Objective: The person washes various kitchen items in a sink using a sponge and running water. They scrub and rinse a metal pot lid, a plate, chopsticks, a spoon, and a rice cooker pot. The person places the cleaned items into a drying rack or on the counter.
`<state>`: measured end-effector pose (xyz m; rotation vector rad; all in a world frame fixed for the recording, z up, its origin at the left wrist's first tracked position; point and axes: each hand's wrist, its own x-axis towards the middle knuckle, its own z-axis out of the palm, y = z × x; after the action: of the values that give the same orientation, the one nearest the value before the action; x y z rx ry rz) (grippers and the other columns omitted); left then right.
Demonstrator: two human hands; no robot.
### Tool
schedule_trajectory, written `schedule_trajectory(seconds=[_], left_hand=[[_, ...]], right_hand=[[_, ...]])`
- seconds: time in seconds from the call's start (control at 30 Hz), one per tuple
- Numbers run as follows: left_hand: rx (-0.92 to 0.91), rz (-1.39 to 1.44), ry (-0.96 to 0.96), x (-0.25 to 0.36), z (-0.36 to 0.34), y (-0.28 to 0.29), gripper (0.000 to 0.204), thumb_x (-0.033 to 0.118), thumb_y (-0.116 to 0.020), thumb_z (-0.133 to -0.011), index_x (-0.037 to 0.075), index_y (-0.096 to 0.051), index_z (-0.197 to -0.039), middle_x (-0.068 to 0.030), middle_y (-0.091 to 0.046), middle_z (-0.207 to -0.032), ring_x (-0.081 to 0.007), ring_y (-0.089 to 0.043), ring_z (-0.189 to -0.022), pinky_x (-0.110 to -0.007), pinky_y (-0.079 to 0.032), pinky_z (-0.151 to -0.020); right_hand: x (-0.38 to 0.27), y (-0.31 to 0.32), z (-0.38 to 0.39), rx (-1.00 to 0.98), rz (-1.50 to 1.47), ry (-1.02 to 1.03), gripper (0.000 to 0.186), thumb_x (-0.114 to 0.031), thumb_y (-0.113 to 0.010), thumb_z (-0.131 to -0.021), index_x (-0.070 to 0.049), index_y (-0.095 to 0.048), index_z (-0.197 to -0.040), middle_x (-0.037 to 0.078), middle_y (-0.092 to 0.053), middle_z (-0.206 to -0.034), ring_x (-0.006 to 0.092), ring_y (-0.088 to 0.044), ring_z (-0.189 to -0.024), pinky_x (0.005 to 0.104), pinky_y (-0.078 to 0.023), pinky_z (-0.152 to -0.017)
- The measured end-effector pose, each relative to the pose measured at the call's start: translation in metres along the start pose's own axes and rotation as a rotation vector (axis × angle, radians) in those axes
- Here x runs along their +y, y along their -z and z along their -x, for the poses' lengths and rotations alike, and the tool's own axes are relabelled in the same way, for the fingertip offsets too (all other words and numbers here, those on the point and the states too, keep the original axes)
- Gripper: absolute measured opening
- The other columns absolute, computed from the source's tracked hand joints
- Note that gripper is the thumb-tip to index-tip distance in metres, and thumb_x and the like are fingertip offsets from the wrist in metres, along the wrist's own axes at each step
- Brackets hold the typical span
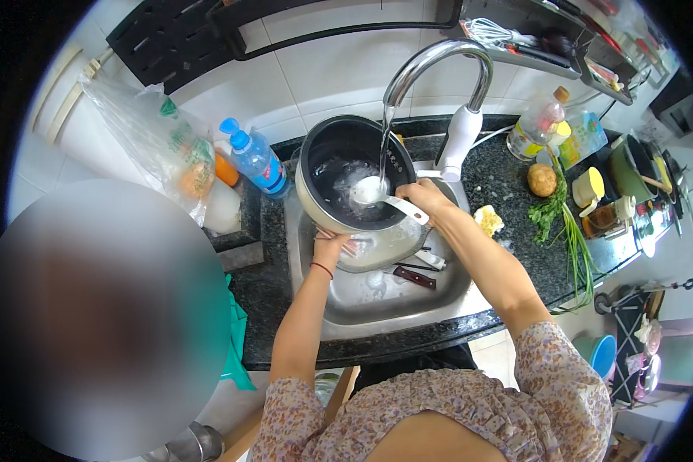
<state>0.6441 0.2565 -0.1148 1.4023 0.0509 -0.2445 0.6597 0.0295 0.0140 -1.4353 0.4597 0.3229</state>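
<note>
A deep pot (323, 209) with a dark inside and a cream outside is tilted over the sink (362, 309). Water runs from the chrome faucet (439, 50) into it. My left hand (331, 245) is closed at its lower side, fingers partly hidden by the pot. At the right rim my right hand (423, 195) grips the pot, beside the handle of a white ladle (368, 190). The ladle's bowl lies inside the pot, its handle over the rim. Below sit a transparent lid-like piece (377, 252) and a knife with a brown handle (416, 278).
Left of the sink stand a blue-capped bottle (263, 163) and a plastic bag (158, 146). On the right counter lie a potato (542, 179), green onions (574, 239) and a pale yellow lump (487, 221), near a bottle (537, 127). A rack (516, 55) hangs above.
</note>
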Motion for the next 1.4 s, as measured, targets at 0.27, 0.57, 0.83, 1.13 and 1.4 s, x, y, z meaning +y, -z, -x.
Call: schedule_trajectory(seconds=[0.27,0.57,0.83,1.13,1.4], left_hand=[[0.022,-0.036,0.045,0.002,0.008,-0.01,0.016,0.013,-0.054,-0.085,-0.001,-0.061,-0.088,-0.0097,-0.063,-0.08,-0.0174,-0.061,-0.07,-0.028,-0.048,-0.059],[-0.023,-0.026,-0.011,0.001,0.001,-0.01,0.016,0.011,-0.057,-0.082,0.0,-0.06,-0.092,-0.0056,-0.062,-0.082,-0.0139,-0.058,-0.075,-0.025,-0.045,-0.07],[0.041,-0.092,-0.029,0.012,0.01,-0.014,0.017,0.002,-0.06,-0.076,0.0,-0.061,-0.093,-0.0064,-0.063,-0.087,-0.0137,-0.058,-0.081,-0.025,-0.045,-0.073],[0.005,-0.042,-0.026,-0.004,0.006,-0.004,0.017,0.005,-0.059,-0.078,0.0,-0.06,-0.094,-0.0063,-0.062,-0.086,-0.0139,-0.058,-0.078,-0.026,-0.046,-0.069],[0.055,0.002,0.06,-0.009,0.001,-0.006,0.017,0.004,-0.058,-0.077,-0.002,-0.06,-0.093,-0.0069,-0.063,-0.082,-0.0141,-0.059,-0.071,-0.026,-0.048,-0.062]], right_hand=[[0.0,0.019,0.015,0.059,0.039,0.031,0.011,-0.003,-0.056,-0.065,0.008,-0.057,-0.069,0.011,-0.056,-0.059,0.0154,-0.051,-0.043,0.0286,-0.038,-0.038],[0.0,0.033,0.021,0.094,0.045,0.005,0.013,-0.001,-0.055,-0.067,0.01,-0.059,-0.074,0.012,-0.058,-0.064,0.0172,-0.054,-0.048,0.0302,-0.04,-0.042],[0.004,0.031,0.027,0.099,0.06,-0.008,0.014,-0.002,-0.056,-0.068,0.011,-0.058,-0.074,0.012,-0.058,-0.064,0.0168,-0.055,-0.05,0.0305,-0.041,-0.042],[0.016,0.048,0.032,0.087,0.192,0.0,0.014,-0.004,-0.057,-0.068,0.009,-0.059,-0.073,0.01,-0.058,-0.062,0.0152,-0.054,-0.049,0.03,-0.039,-0.041],[0.032,0.073,0.02,0.118,0.427,-0.024,0.016,-0.009,-0.061,-0.065,0.007,-0.06,-0.067,0.01,-0.057,-0.061,0.015,-0.051,-0.046,0.0279,-0.039,-0.038]])
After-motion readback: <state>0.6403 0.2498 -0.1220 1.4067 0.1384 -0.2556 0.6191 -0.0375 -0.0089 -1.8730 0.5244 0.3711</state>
